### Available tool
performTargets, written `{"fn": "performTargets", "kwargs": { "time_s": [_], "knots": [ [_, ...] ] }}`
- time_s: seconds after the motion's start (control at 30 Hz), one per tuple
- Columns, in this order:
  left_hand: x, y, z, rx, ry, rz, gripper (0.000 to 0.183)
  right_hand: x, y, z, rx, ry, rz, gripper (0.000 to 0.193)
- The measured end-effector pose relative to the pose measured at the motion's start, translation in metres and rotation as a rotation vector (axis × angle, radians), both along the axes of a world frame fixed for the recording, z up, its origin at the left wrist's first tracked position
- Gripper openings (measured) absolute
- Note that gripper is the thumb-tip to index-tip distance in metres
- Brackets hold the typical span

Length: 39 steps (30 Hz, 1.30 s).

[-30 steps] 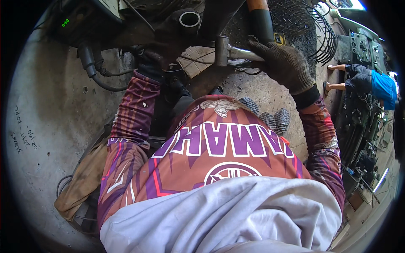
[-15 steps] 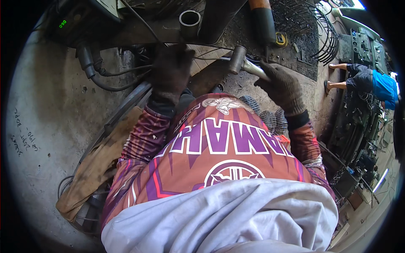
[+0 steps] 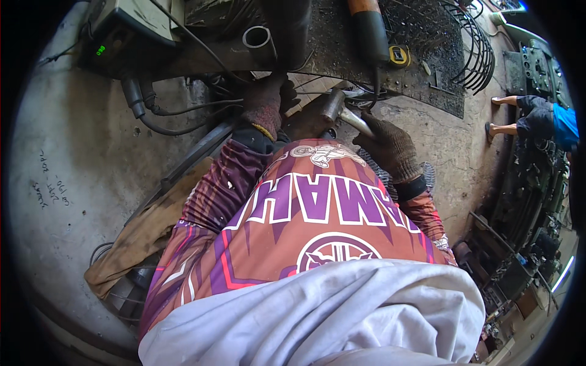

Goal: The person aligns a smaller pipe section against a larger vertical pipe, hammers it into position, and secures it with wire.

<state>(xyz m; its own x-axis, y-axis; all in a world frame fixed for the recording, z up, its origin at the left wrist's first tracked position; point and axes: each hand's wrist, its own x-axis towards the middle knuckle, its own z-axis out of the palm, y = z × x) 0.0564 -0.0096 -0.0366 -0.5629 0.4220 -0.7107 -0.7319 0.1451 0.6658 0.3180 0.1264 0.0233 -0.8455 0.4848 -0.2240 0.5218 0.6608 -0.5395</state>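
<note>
Your right hand (image 3: 390, 146), gloved, is wrapped around a hammer (image 3: 342, 110), its metal head at 11 o'clock of the fist. Your left hand (image 3: 264, 105), gloved, reaches under the counter (image 3: 427, 79) edge; grip cannot be told.

My left hand (image 3: 265, 107) sat at upper centre below the pipe (image 3: 257, 38) on the workbench (image 3: 342, 58). My right hand (image 3: 390, 146) held a hammer (image 3: 345, 113) right of it. A machine (image 3: 131, 21) occupied the upper left.
</note>
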Motion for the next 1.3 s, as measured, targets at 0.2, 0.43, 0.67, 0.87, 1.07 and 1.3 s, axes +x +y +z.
{"fn": "performTargets", "kwargs": {
  "time_s": [0.2, 0.43, 0.67, 0.87, 1.07, 1.3],
  "knots": [
    [0.007, 0.013, 0.02, 0.076, -0.128, 0.156, 0.014, 0.005, 0.008, -0.004, -0.151, -0.016, -0.047, 0.059],
    [0.006, 0.022, 0.046, -0.06, -0.099, 0.143, 0.013, 0.01, 0.016, -0.022, -0.192, 0.03, -0.022, 0.055],
    [0.018, 0.033, 0.055, -0.105, -0.046, 0.217, 0.01, 0.02, 0.024, -0.029, -0.264, 0.103, 0.036, 0.057],
    [0.023, 0.029, 0.035, 0.112, -0.082, 0.338, 0.009, 0.027, 0.03, -0.033, -0.257, 0.161, 0.025, 0.057],
    [0.027, 0.025, 0.035, 0.189, -0.072, 0.329, 0.012, 0.031, 0.031, -0.033, -0.242, 0.145, -0.014, 0.057],
    [0.025, 0.023, 0.013, 0.1, 0.08, 0.268, 0.007, 0.026, 0.025, -0.026, -0.212, 0.024, 0.013, 0.058]
  ]
}}
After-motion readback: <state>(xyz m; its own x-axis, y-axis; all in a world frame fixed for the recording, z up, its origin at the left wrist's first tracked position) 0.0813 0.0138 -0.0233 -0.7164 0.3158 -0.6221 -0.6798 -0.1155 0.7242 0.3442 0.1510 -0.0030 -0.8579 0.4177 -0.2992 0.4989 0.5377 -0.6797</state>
